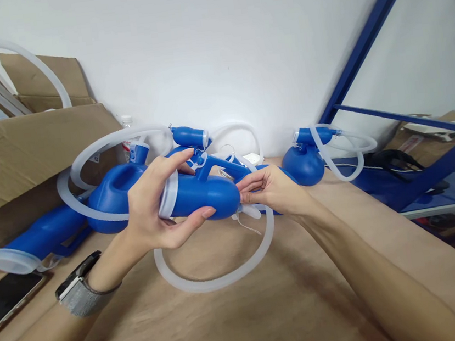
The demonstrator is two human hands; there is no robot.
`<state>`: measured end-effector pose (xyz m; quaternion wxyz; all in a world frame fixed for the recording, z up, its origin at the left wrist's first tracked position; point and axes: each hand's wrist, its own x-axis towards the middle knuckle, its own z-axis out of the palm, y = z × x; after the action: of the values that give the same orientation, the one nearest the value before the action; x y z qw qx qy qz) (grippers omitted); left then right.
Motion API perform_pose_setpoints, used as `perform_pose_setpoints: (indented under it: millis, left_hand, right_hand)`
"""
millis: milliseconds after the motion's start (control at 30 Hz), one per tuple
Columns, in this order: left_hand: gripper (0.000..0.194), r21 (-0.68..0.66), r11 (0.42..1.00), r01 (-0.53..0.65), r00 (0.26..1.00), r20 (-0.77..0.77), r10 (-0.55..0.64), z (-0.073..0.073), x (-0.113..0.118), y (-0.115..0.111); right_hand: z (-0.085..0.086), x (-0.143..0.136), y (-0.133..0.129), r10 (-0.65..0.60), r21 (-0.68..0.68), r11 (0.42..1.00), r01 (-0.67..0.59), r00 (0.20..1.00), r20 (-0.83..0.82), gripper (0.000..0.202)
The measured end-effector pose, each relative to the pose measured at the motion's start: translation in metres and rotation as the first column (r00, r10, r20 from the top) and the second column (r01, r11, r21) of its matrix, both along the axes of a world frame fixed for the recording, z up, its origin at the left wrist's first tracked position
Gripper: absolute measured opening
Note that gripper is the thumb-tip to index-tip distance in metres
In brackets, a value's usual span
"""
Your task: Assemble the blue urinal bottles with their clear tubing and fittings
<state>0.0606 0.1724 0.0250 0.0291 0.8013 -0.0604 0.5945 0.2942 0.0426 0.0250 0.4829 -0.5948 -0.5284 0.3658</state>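
Note:
A blue plastic cylinder (203,194) with a clear cap on its left end lies across the middle of the view. My left hand (155,204) wraps round the capped end, thumb below and fingers above. At the rounded right end, the fingers of my right hand (265,190) pinch together; what lies between them is too small to make out. A small translucent tab (251,210) and a thin cord hang just below those fingertips. Under the cylinder, a translucent ribbed hose (208,285) loops over the brown table surface (230,325).
Further blue bottles (116,189) with hoses stand behind my hands, and one (304,165) stands at the right. On the left are a cardboard box (34,150), a blue tube (48,231) and a phone (6,297). A blue metal frame (369,37) rises at the right.

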Motion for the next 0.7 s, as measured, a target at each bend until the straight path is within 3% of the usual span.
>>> perform_pose_setpoints:
  millis: [267, 400, 700]
  left_hand:
    - [0.072, -0.040, 0.999, -0.017, 1.000, -0.024, 0.016, -0.002, 0.000, -0.002]
    - [0.065, -0.061, 0.997, -0.040, 0.999, -0.012, 0.039, -0.002, -0.001, 0.001]
    - [0.072, -0.083, 0.996, -0.041, 0.999, -0.018, 0.040, -0.002, -0.005, 0.007]
  right_hand:
    - [0.001, 0.004, 0.005, 0.123, 0.010, 0.992, -0.123, 0.992, 0.040, 0.040]
    - [-0.004, 0.005, 0.006, 0.110, 0.001, 0.994, -0.110, 0.994, -0.029, 0.042]
    - [-0.017, -0.002, 0.007, 0.096, 0.019, 0.995, -0.094, 0.964, -0.248, 0.038]
